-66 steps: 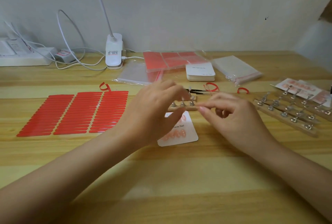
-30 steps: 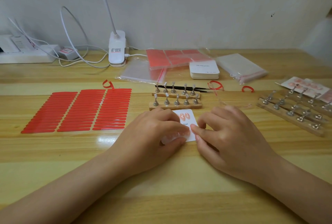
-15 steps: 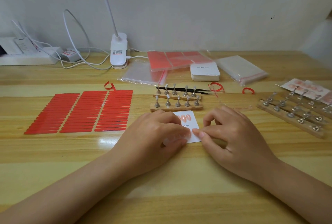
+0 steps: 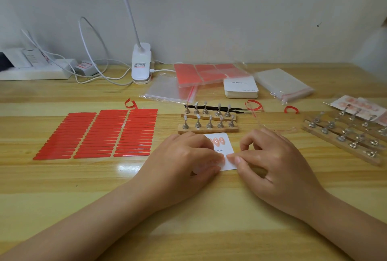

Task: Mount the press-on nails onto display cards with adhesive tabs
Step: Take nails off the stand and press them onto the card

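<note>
Both hands are resting on the white display card (image 4: pixel 227 147) lying on the wooden table (image 4: pixel 188 208). The left hand (image 4: pixel 184 162) is pinching something small over it, too hidden to name. The right hand (image 4: pixel 272 162), fingers curled, is pressing its thumb tip onto the card.

Soft, even light fell; a glare patch shone on the table (image 4: pixel 127 167); edges bowed, far corners slightly blurred.

Wooden table (image 4: pixel 62 187): red tab sheets (image 4: pixel 96 133), display card (image 4: pixel 225 151), nail stands (image 4: pixel 208 123), lamp base (image 4: pixel 141 66), power strip (image 4: pixel 35 72).
</note>
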